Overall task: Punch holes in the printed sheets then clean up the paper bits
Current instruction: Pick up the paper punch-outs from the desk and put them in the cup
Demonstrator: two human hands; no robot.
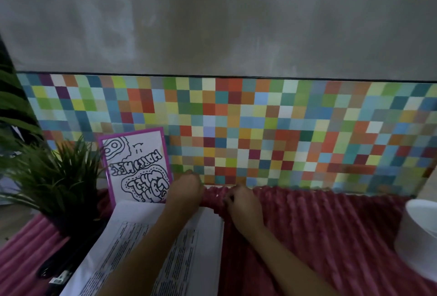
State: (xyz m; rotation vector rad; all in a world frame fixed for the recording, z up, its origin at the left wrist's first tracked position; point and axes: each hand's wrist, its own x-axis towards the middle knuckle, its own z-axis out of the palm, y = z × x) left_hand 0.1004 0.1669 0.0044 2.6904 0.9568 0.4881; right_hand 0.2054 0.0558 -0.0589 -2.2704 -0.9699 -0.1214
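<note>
Printed sheets (132,248) lie nearest, a loose stack of text pages on the pink ribbed cloth (319,224) that covers the bench, with both forearms reaching over them. Just beside the stack at lower left lies a dark tool (55,269); it may be the punch, but it is too dim to tell, and neither hand touches it. No holes show along the edges of the pages that can be seen, so whether the punching is finished cannot be read off. At the far edge of the stack the left hand (186,191) rests with knuckles up and its fingers hidden, so its grip cannot be told. The right hand (242,203), just beside it on the cloth, has its fingers curled down into the ribs; whether it pinches anything is unclear. A few pale specks between the hands could be paper bits, which suggests the clean-up is under way, with the gathering probably left to do. A white container (418,236) stands well apart at right. Beyond are a potted plant (59,177), a framed drawing (137,165) and a chequered panel (283,130).
</note>
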